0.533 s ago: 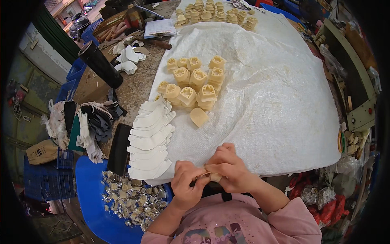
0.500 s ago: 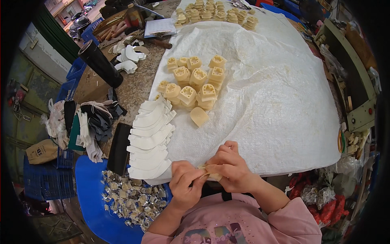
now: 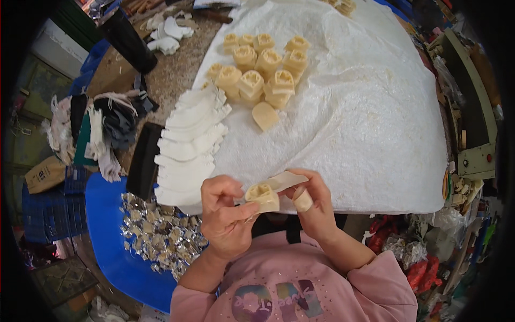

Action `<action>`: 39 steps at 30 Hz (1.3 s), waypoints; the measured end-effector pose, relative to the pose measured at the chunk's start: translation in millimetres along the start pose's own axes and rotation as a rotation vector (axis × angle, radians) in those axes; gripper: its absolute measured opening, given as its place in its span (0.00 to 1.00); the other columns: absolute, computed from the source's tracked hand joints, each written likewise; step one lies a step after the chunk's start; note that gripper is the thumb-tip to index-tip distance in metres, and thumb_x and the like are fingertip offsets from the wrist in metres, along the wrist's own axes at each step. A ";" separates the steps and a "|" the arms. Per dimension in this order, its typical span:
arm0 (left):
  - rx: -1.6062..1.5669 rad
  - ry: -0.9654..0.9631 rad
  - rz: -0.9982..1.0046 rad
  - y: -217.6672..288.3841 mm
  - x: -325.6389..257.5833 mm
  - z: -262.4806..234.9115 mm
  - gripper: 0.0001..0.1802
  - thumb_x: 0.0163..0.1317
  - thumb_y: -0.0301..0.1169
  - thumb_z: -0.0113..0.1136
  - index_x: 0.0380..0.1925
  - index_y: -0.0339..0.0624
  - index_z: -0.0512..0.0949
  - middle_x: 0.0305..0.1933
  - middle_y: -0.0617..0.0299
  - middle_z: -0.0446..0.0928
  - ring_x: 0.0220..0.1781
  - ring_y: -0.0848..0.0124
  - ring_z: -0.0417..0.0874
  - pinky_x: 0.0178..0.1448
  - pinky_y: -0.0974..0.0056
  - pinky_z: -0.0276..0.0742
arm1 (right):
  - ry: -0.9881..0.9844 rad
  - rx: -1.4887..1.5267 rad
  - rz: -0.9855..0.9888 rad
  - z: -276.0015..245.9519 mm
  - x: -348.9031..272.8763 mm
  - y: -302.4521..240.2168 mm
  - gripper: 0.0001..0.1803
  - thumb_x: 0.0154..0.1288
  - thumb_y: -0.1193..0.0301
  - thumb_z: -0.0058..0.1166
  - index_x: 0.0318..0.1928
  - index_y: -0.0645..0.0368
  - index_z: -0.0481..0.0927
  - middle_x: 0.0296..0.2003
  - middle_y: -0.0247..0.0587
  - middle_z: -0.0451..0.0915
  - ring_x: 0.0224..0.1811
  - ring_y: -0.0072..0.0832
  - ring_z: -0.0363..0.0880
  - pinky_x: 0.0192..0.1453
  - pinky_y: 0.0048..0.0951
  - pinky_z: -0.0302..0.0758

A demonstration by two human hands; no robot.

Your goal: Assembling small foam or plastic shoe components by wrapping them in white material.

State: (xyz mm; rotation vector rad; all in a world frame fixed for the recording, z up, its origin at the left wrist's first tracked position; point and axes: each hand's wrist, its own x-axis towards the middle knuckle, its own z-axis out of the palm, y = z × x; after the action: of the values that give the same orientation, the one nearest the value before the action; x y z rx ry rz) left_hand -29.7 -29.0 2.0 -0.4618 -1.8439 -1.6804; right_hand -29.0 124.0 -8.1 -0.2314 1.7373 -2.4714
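So the person's got both hands up in front of the surface, right by its near edge. The left hand (image 3: pixel 228 214) is clamped on a chunky cream molded piece (image 3: pixel 264 198), thumb at the front, with the hollow, notched side facing up. That piece is held off the surface, just about at the near edge. The right hand (image 3: pixel 317 206) is curled around one end of a thin pale strip (image 3: pixel 285 181), which stretches over to the top of the molded piece. Can't tell if the strip is actually stuck to it. There's also a cream cover (image 3: pixel 303 199) wrapped round one digit of the right hand.

The surface has a white woven sheet (image 3: pixel 370 139) over it. Bunch of stacked cream pieces (image 3: pixel 252 83) sit toward the left edge, hollows up, and one flat rounded piece (image 3: pixel 265 116) lies just on the near side of them. Down by the near left corner there's a long overlapping row of white curved strips (image 3: pixel 188 145), with a long black object (image 3: pixel 144 161) right beside it.

Off the left edge, lower down, is a blue tub (image 3: pixel 102 214) loaded with small silvery and cream bits (image 3: pixel 161 233). A heap of gloves (image 3: pixel 112 126) sits past the black thing.
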 end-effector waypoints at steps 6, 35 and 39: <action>0.095 -0.213 0.051 -1.7 -7.4 -1.9 0.13 0.46 0.11 0.60 0.33 0.36 0.75 0.37 0.50 0.74 0.37 0.57 0.79 0.39 0.60 0.78 | 0.056 0.132 0.058 -5.0 -10.9 -5.0 0.12 0.72 0.73 0.41 0.48 0.69 0.71 0.48 0.49 0.76 0.49 0.29 0.77 0.55 0.31 0.75; 0.042 -0.415 -0.076 5.2 -3.0 -4.0 0.10 0.48 0.11 0.61 0.26 0.34 0.72 0.37 0.50 0.76 0.38 0.59 0.80 0.39 0.66 0.76 | -0.393 0.102 0.415 -32.9 31.9 -12.4 0.18 0.57 0.77 0.62 0.47 0.65 0.73 0.37 0.39 0.78 0.39 0.21 0.77 0.43 0.22 0.76; 0.115 -0.380 -0.185 6.0 -2.9 -4.0 0.09 0.48 0.13 0.62 0.26 0.34 0.73 0.36 0.49 0.75 0.35 0.63 0.78 0.39 0.67 0.74 | -0.307 -0.056 0.391 -27.2 34.2 -13.4 0.17 0.60 0.73 0.60 0.49 0.65 0.73 0.34 0.36 0.78 0.37 0.18 0.76 0.39 0.20 0.74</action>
State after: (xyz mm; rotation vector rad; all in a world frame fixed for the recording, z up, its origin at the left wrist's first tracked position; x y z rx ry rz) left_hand -23.0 -31.7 4.9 -0.6110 -2.3065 -1.6802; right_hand -67.8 147.6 -2.5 -0.2354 1.5517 -1.9961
